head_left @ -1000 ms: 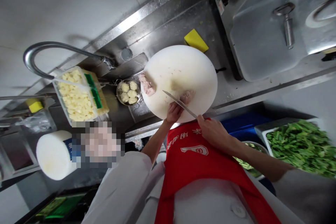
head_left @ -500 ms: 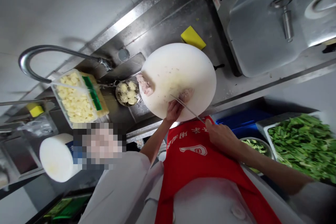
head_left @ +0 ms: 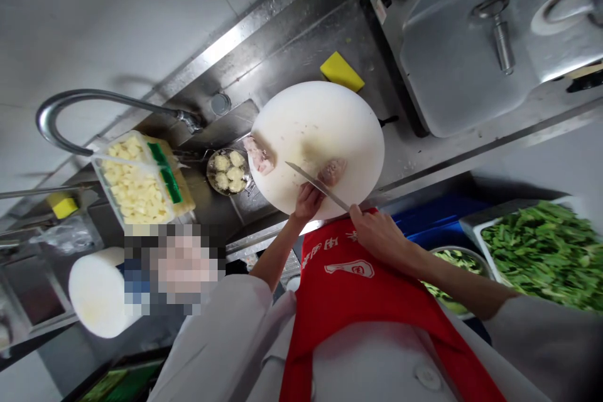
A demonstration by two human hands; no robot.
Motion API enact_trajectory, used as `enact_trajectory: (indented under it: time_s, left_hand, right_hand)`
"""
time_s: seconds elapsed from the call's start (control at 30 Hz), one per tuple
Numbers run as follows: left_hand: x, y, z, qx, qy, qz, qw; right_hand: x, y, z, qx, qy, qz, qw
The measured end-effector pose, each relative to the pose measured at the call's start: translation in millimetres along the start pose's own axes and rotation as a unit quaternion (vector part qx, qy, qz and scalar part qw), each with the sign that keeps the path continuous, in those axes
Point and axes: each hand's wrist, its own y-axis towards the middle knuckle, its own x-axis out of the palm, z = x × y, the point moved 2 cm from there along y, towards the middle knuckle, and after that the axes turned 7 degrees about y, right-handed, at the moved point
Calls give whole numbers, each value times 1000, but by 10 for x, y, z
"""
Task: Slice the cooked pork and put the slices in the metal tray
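Observation:
A piece of raw meat (head_left: pixel 333 171) lies on the round white cutting board (head_left: pixel 277 113), close to its front edge. My left hand (head_left: pixel 308 201) is closed, its curled fingers at the near side of this meat, where the knife partly hides the contact. Wrapped round the handle of a knife (head_left: pixel 318 185), my right hand (head_left: pixel 377 229) stands at the board's front edge. The blade slants up and left across the board, between my left fingers and most of the meat. A second, paler piece of meat (head_left: pixel 259 155) rests at the board's left edge.
A pan of pale round pieces (head_left: pixel 229 171) and a tub of pale chunks (head_left: pixel 134 182) stand left, below a curved faucet (head_left: pixel 85 94). A yellow sponge (head_left: pixel 342 71) lies behind the board. Leafy greens (head_left: pixel 546 254) fill a crate at right. A co-worker's white hat (head_left: pixel 97 292) is at left.
The knife and my right hand have moved up and left, so the blade reaches farther across the board. My left hand stays near the meat. The view has shifted slightly.

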Motion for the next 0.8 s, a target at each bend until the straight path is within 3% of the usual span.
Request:
enact_trajectory:
  time_s: [0.13,0.37,0.57,0.7,0.8]
  left_hand:
    - [-2,5,-11,-12,18,-23,1000]
    - [-26,45,34,33,44,50,997]
    - [-46,47,39,32,30,51,998]
    - [-26,28,22,39,23,60,997]
    - [-19,20,9,27,4,49,998]
  right_hand:
    - [28,-91,-6,11,9,-10,1000]
    - [58,-118,49,25,36,-37,998]
    - [63,-3,18,-3,27,16,999]
    - [186,-147,109,30,54,-28,998]
    - [190,31,54,27,47,-15,998]
